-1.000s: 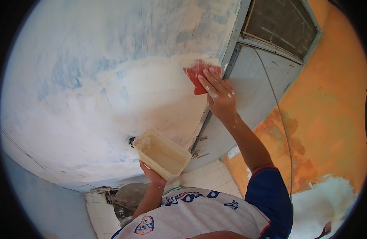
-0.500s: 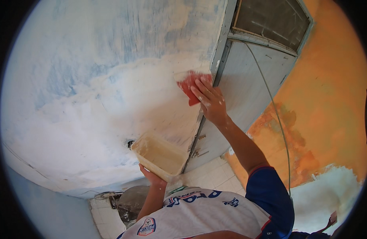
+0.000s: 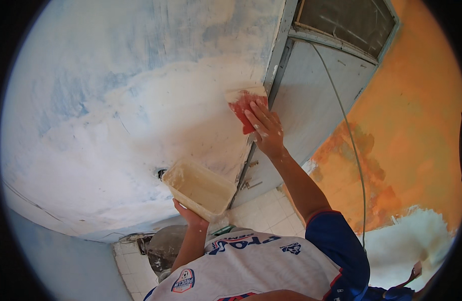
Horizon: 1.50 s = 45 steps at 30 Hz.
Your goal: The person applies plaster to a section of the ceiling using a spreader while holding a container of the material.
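Observation:
My right hand (image 3: 266, 128) grips a red putty spreader (image 3: 244, 106), its wide edge caked with pale filler. The spreader lies against the wall (image 3: 155, 115), right beside the grey door frame. White smears mark my fingers. Lower down, my left hand (image 3: 192, 213) holds a cream plastic tub (image 3: 201, 188) from underneath and along its near side. The rectangular tub tilts with its mouth toward me, and pale residue coats its inside. Whitish filler covers much of the wall, with blue paint showing through in patches.
To the right stands a grey door (image 3: 316, 100) with a dark upper pane and a cable (image 3: 348, 130) hanging down it. Beyond is an orange wall (image 3: 416, 125). A small dark hole (image 3: 161, 173) opens in the wall by the tub. Below is a tiled floor (image 3: 263, 218).
The red spreader has shifted slightly right along the wall, toward the door frame. The tub has moved a little up and left in view, still in my left hand.

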Each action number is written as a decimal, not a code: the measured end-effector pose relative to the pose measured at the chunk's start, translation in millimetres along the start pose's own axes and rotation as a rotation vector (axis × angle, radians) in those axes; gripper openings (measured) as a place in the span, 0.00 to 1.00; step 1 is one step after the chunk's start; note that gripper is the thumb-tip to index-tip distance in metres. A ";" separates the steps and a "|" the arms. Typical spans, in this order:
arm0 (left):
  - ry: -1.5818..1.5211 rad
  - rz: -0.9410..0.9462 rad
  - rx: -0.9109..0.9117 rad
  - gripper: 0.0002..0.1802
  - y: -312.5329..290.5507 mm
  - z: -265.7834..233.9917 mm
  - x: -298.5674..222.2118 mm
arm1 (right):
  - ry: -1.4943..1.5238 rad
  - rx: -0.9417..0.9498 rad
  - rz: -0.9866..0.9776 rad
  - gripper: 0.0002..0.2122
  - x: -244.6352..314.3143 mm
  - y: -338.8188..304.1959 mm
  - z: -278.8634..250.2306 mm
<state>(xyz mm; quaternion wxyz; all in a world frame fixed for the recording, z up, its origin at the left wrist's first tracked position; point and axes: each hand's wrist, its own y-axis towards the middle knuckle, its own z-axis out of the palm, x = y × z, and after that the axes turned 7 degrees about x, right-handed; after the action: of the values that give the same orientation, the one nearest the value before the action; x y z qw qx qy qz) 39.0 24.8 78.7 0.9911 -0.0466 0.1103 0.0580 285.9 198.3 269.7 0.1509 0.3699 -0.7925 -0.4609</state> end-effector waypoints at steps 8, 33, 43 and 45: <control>0.012 -0.010 0.013 0.41 -1.7 4.4 0.8 | -0.101 -0.380 -0.163 0.25 -27.1 191.9 -90.8; -0.039 -0.047 0.046 0.42 -2.8 -1.4 -4.0 | 0.784 -0.535 0.214 0.14 -42.1 178.4 -101.8; -0.030 -0.059 0.097 0.42 -3.4 -4.2 -4.6 | 0.731 -0.349 0.320 0.16 -20.0 67.5 -62.4; -0.037 -0.069 0.104 0.42 -3.8 -4.4 -3.7 | 0.789 -0.392 0.387 0.15 -31.6 73.1 -72.2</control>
<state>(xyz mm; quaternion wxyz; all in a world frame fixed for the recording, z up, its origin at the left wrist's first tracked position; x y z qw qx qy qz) 34.9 20.1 75.5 0.9955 0.0022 0.0930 0.0190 316.6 198.5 372.7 0.5898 0.3268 -0.6272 -0.3897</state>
